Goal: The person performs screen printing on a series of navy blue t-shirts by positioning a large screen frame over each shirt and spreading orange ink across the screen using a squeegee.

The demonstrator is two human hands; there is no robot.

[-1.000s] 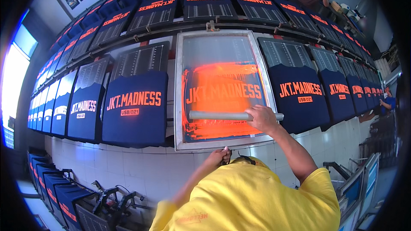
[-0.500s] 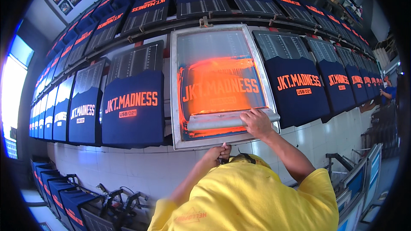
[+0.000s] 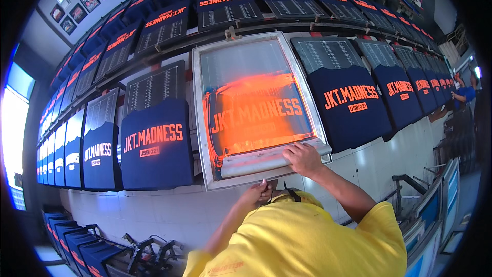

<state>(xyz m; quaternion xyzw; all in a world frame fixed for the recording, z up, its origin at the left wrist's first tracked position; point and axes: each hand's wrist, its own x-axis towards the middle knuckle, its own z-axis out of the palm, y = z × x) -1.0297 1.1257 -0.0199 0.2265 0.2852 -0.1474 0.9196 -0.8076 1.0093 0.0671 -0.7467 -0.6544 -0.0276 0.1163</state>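
My right hand (image 3: 303,159) is closed over a long pale squeegee (image 3: 246,165), which lies across the near end of a metal-framed printing screen (image 3: 302,66). Bright orange ink (image 3: 256,141) covers much of the mesh beyond it, and lettering shows through. At the frame's near edge is my left hand (image 3: 258,193), its fingers curled and its thumb close to the rim. What those fingers hold is hidden. A dark blue shirt with orange lettering (image 3: 154,149) lies on a board left of the screen; a similar shirt (image 3: 350,107) is on the right.
Rows of printed dark shirts on boards stretch away to both sides. Behind the screen, a rail (image 3: 174,41) runs in front of another row of shirts (image 3: 225,2). Metal stands (image 3: 154,249) are at lower left, leaning frames (image 3: 435,205) at lower right. People are at the far right and top.
The squeegee has slid toward me with my right hand, up to the screen's near end. The orange streaks in front of it no longer show. My left hand stays by the near rim.
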